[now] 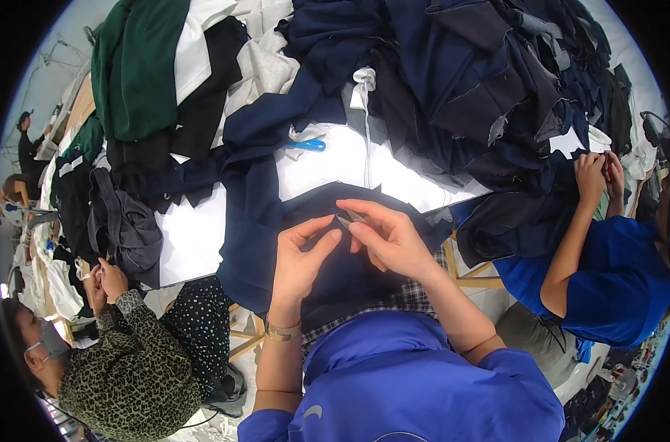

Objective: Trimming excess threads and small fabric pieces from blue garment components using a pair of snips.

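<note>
My left hand (303, 247) is closed in a pinch above dark navy fabric (258, 254); what lies between its fingertips is too small to make out. Close beside it, my right hand (386, 239) grips a small pointed grey metal tool that looks like thread snips (347, 220), its tip toward the left fingertips. The navy fabric spreads under both hands, from my lap up onto the white table. A blue-handled small tool (305, 145) lies on the table beyond my hands.
Navy and black garment pieces (489, 81) heap at the far right; green (140, 66) and pale grey cloth (265, 70) lie far left. A white strip with a cord (364, 85) lies mid-table. Co-workers handle cloth at left (129, 361) and right (607, 280).
</note>
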The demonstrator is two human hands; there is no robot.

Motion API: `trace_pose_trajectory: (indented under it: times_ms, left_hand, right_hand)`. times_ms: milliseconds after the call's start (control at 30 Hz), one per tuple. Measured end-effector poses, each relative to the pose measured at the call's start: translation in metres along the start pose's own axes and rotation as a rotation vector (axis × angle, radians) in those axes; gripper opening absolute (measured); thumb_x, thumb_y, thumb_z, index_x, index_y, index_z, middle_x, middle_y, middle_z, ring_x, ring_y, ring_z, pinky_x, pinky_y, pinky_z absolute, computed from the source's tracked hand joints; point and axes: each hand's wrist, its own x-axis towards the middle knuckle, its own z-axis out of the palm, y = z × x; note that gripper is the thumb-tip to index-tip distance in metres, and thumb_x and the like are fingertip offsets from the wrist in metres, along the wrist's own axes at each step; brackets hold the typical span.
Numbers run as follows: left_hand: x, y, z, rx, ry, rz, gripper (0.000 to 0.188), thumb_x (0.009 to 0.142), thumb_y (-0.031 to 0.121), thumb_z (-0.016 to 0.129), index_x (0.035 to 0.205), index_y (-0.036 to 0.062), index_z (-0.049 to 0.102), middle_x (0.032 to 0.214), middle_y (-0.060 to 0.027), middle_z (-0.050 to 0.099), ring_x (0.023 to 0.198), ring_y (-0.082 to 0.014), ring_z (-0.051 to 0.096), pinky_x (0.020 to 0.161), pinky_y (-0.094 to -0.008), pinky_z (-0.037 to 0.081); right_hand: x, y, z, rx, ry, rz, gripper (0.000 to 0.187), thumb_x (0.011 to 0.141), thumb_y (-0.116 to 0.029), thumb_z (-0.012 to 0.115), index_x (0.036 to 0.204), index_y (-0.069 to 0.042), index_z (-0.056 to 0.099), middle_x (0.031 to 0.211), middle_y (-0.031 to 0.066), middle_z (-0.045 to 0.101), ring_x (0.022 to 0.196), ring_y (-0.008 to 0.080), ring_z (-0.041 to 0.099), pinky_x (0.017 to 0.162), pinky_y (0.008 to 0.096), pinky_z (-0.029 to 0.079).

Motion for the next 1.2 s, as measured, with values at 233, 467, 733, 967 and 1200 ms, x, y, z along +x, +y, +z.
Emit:
trace_pose_trajectory:
  times_ms: [233,467,733,967,1200]
  left_hand:
    - [0.0,0.002,0.003,-0.022,0.013,0.004,0.027,0.08,0.005,0.067,0.105,-0.0046,0.065,0.096,-0.0089,0.067,0.09,-0.0113,0.058,0.083,-0.0241,0.045]
    - [0.003,-0.002,0.004,0.074,0.019,0.052,0.027,0.079,0.005,0.067,0.105,-0.0032,0.065,0.097,-0.0079,0.067,0.091,-0.0113,0.058,0.084,-0.025,0.044]
    - [0.002,-0.001,0.007,0.138,0.023,0.096,0.028,0.079,0.006,0.067,0.105,-0.0027,0.065,0.095,-0.0075,0.067,0.089,-0.0101,0.058,0.084,-0.0246,0.044]
    - [0.002,-0.003,0.009,0.256,-0.018,0.114,0.025,0.081,0.007,0.065,0.104,-0.0036,0.066,0.091,-0.0067,0.068,0.082,-0.0077,0.057,0.078,-0.0226,0.044]
    - [0.003,0.0,0.01,-0.069,-0.01,-0.029,0.022,0.084,0.008,0.064,0.102,-0.0029,0.067,0.089,-0.004,0.067,0.079,-0.0067,0.057,0.073,-0.0193,0.044]
  right_hand:
    - [0.003,0.005,0.003,-0.112,0.034,-0.057,0.039,0.095,-0.015,0.048,0.133,-0.013,0.047,0.065,0.0004,0.056,0.044,0.002,0.042,0.041,0.0182,0.032]
    - [-0.003,-0.009,0.002,0.116,-0.066,0.18,0.043,0.099,-0.021,0.038,0.141,-0.016,0.034,0.062,0.001,0.05,0.041,0.0004,0.029,0.038,0.0153,0.022]
    - [-0.003,-0.01,0.001,0.278,-0.09,0.22,0.045,0.099,-0.02,0.039,0.142,-0.017,0.032,0.062,0.0014,0.049,0.04,0.0004,0.028,0.037,0.0148,0.021]
    - [0.0,-0.005,0.003,0.384,-0.029,0.203,0.043,0.099,-0.029,0.038,0.139,-0.013,0.038,0.069,-0.0023,0.044,0.046,0.0015,0.03,0.039,0.0146,0.02]
    - [-0.001,-0.002,-0.003,0.589,0.023,0.126,0.046,0.1,-0.03,0.036,0.142,-0.014,0.031,0.075,0.0024,0.046,0.043,0.0016,0.026,0.036,0.0151,0.019]
